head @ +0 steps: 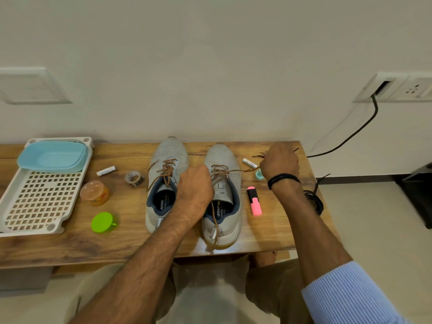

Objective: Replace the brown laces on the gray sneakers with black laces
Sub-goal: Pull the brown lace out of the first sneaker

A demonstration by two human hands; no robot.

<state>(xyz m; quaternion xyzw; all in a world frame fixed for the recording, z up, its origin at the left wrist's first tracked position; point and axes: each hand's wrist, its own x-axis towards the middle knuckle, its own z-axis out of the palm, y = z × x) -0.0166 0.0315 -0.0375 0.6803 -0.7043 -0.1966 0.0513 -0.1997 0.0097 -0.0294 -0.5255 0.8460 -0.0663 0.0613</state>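
Two gray sneakers stand side by side on the wooden table (131, 239), toes to the wall. The left sneaker (163, 183) keeps its brown lace (167, 170) threaded. My left hand (195, 185) rests curled on the right sneaker (224, 197) at its tongue; what the fingers hold is hidden. My right hand (279, 163) grips one end of the right sneaker's brown lace (236, 171) and has it pulled taut to the right. That lace's other end hangs over the heel. The black laces (314, 199) lie bunched at the table's right edge, behind my right forearm.
A white perforated tray (39, 202) with a blue tub (52, 156) sits at the left. Around the shoes lie two batteries (106, 170) (249, 163), a tape roll (133, 178), an orange jar (94, 192), a green lid (102, 222), a pink highlighter (254, 201) and a small teal cap (258, 175).
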